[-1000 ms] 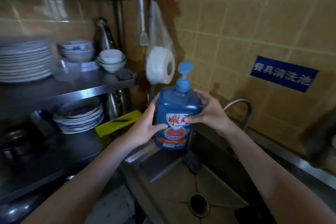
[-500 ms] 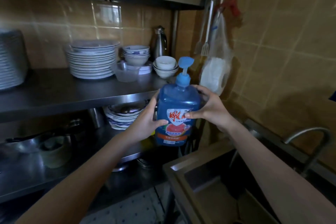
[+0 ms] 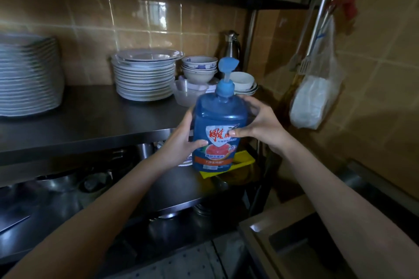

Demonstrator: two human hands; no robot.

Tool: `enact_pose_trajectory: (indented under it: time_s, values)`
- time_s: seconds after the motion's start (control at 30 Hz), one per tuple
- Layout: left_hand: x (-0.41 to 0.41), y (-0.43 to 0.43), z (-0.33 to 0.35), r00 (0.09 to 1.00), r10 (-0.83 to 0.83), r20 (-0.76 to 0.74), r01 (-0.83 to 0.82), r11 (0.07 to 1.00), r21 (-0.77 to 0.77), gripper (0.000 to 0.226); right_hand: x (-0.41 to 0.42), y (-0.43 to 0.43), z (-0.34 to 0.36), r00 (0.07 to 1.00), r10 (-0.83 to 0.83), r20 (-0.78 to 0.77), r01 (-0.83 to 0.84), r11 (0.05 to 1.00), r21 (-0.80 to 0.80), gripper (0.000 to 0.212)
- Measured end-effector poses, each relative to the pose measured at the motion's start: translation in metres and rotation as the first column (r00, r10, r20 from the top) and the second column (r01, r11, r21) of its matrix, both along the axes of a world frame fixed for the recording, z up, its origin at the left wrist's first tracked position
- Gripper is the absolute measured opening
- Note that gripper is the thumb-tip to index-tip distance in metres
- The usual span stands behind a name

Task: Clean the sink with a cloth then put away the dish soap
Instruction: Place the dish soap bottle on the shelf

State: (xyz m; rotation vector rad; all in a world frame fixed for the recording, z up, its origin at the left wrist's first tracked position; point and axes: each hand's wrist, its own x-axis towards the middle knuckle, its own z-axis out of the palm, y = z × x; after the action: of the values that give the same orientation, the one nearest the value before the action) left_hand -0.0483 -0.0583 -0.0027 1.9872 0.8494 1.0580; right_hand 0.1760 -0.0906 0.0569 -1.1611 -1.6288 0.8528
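A blue dish soap bottle with a pump top and a red and white label is held upright in the air in front of a steel shelf rack. My left hand grips its left side with the thumb across the label. My right hand grips its right side, thumb on the label's edge. The bottle's base hangs level with the middle shelf's front edge. Only a corner of the steel sink shows at the bottom right. No cloth is in sight.
The middle shelf carries stacked white plates, a second plate stack at far left, bowls and a plastic container. A yellow tray sits on the lower shelf behind the bottle. A bagged paper roll and utensils hang right.
The view has swung left from the sink to the shelf rack. Both hands have carried the bottle leftward, away from the sink and up to the shelves.
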Motion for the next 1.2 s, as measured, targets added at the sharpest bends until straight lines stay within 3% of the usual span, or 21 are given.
enact_pose_trajectory:
  time_s: [0.3, 0.6, 1.2]
  values:
    - [-0.026, 0.056, 0.004, 0.999, 0.035, 0.034, -0.035, 0.999, 0.006, 0.089, -0.026, 0.068, 0.004, 0.997, 0.073, -0.017, -0.072, 0.997, 0.026, 0.081]
    - [-0.026, 0.137, 0.017, 0.996, 0.092, 0.018, -0.093, 0.986, 0.142, 0.092, -0.026, 0.159, 0.019, 0.993, 0.114, 0.022, -0.115, 0.991, 0.065, 0.088]
    - [0.001, 0.241, 0.02, 0.994, 0.111, 0.003, -0.11, 0.989, 0.101, 0.089, 0.007, 0.277, 0.018, 0.986, 0.164, 0.034, -0.166, 0.985, 0.05, 0.082]
